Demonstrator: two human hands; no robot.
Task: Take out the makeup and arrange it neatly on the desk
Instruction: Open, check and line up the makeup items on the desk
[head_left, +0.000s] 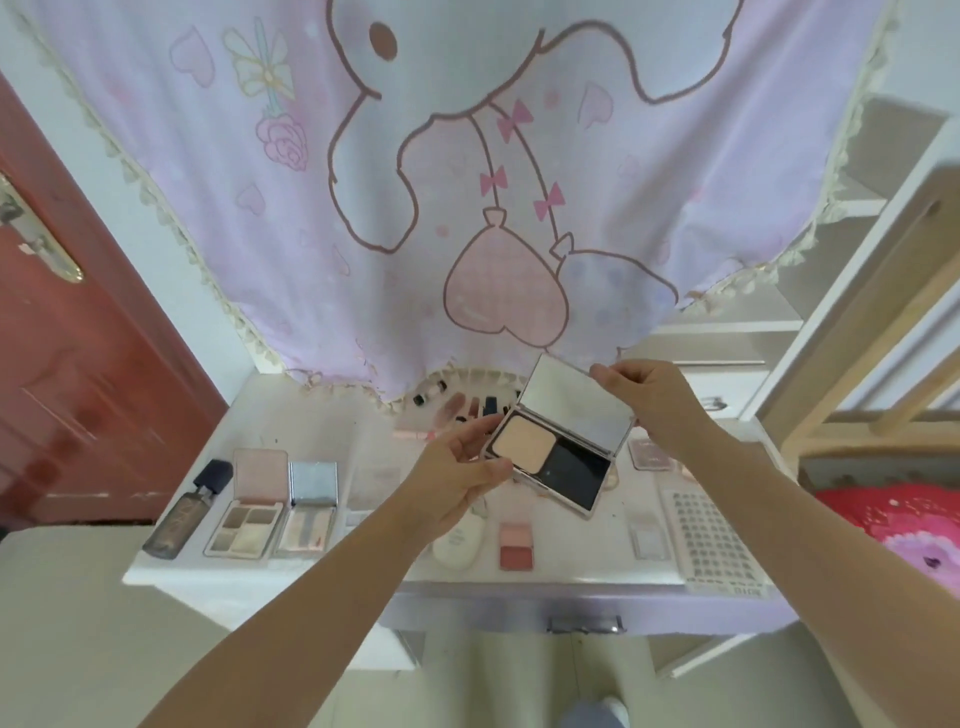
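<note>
I hold an open powder compact (558, 447) above the white desk (311, 574). It has a beige powder pan on its left, a black compartment on its right and a mirrored lid tilted up. My left hand (457, 480) grips its lower left edge. My right hand (657, 400) pinches the lid's top right corner. On the desk lie a dark foundation bottle (189, 509), two open eyeshadow palettes (252, 506) (309, 506), a white oval case (460, 543), a small pink blush (516, 545), a small clear case (647, 538) and a sheet of stickers (709, 540).
Several lipsticks and small bottles (475, 405) stand at the desk's back under a hanging pink cartoon cloth (415, 208). A red door (67, 374) is at the left. A wooden frame (857, 332) and a red patterned fabric (898, 525) are at the right.
</note>
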